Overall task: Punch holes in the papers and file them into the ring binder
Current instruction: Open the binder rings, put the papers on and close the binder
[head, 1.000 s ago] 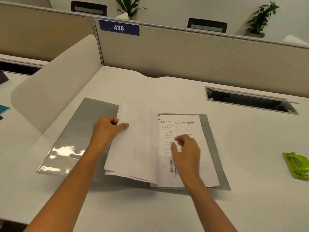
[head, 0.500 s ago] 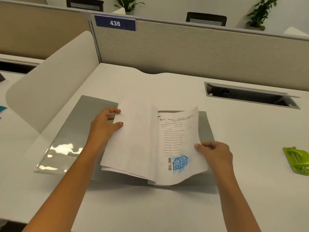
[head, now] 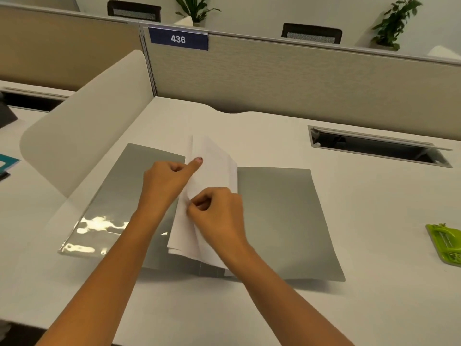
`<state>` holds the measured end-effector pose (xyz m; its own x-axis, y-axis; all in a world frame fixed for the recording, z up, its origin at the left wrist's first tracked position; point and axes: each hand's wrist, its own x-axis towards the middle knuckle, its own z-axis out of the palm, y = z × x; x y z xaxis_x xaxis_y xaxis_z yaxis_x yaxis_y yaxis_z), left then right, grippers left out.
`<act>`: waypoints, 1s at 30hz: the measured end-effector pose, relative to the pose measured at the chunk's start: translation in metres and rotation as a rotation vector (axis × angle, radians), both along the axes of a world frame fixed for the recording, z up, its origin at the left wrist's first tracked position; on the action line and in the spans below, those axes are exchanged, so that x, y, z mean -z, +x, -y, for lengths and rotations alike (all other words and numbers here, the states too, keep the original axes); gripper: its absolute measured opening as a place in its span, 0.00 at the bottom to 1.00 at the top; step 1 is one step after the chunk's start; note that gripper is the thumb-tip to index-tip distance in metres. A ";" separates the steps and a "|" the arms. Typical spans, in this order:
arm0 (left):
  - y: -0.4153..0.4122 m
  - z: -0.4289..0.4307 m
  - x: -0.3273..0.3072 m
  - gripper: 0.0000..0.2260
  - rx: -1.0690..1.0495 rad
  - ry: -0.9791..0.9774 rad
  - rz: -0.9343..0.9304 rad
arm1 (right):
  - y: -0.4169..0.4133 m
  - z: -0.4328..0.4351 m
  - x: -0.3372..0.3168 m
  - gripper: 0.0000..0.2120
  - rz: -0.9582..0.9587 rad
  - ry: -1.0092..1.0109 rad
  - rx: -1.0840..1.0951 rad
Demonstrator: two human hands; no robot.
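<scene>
Grey ring binder (head: pixel 282 221) lies open on the white table (head: pixel 374 308); white papers (head: pixel 214 168) stand over its spine, the left grip (head: pixel 164 186) and right grip (head: pixel 219 211) both clasping them. Green hole punch (head: pixel 445 245) lies well apart, right.

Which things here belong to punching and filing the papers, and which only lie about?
Job: papers, gripped by left hand and right hand; grey binder, open; green hole punch, untouched.
Lying about: 436 sign; potted plant; teal item at left edge.
</scene>
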<state>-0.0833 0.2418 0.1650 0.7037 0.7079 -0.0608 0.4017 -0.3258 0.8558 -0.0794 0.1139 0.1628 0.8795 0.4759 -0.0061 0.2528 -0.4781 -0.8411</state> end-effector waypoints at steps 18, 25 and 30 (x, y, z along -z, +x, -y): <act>-0.003 -0.034 0.015 0.18 -0.103 -0.057 -0.027 | 0.049 0.083 0.157 0.31 0.302 -0.414 0.036; -0.004 -0.042 0.020 0.17 -0.125 -0.167 -0.022 | 0.047 0.091 0.171 0.30 0.404 -0.490 0.087; 0.006 -0.029 0.009 0.12 0.005 -0.621 0.110 | 0.047 0.094 0.169 0.27 0.366 -0.329 0.107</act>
